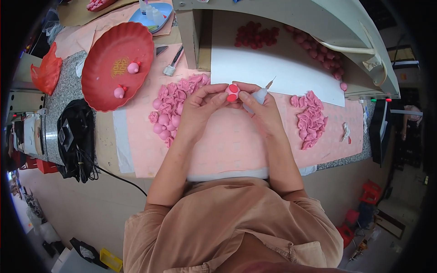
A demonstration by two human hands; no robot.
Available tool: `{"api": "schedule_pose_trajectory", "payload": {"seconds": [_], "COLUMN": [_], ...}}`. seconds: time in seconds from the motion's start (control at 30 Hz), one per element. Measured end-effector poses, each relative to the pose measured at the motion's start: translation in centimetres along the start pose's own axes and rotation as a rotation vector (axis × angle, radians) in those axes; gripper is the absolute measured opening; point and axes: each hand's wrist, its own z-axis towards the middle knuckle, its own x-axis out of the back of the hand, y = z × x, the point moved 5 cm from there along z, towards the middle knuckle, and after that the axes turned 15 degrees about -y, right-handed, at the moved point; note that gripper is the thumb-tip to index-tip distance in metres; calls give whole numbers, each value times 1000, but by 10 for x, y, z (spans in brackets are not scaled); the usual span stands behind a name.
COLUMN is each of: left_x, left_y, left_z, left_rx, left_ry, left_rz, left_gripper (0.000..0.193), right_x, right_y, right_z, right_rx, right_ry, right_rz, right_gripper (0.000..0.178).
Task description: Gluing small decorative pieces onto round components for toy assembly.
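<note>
1. Left hand: the grip is narrow, with thumb and fingertips pinched on a small pink ball that carries red round patches. The ball sits at the fingertips, above the middle of the pink mat on the tabletop.
2. Right hand: the grip is closed around a small squeeze bottle held in the palm, while the thumb and forefinger also touch the ball from the right side.
3. Key relation: the ball lies between the two hands, touching both. The bottle's long axis runs up and to the right, so its thin nozzle points away from the ball. The bottle body is just beside the ball, on its right.
4. Nearer hand: both hands meet at the ball; the left hand covers more of it.
5. Left of the hands: a heap of pink pieces lies on the mat, touching the left wrist area.
6. Right of the hands: a second heap of pink petal shapes lies well apart from the grip.
7. Far left: a red scalloped plate holds two small pink figures.
8. Behind the hands: a white sheet lies under a shelf, with dark pink balls on it, and a brush lies near the plate.
</note>
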Motion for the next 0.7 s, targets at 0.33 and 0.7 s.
{"api": "schedule_pose_trajectory", "payload": {"seconds": [0.33,0.7], "left_x": [4,8], "left_y": [2,3], "left_z": [-1,-2], "left_rx": [95,139], "left_ry": [-25,-91], "left_rz": [128,154], "left_gripper": [25,20], "right_x": [5,8], "right_y": [-3,7], "right_z": [-1,2], "right_rx": [-77,-107], "right_ry": [-69,-101], "right_rz": [-124,-86], "right_gripper": [29,26]}}
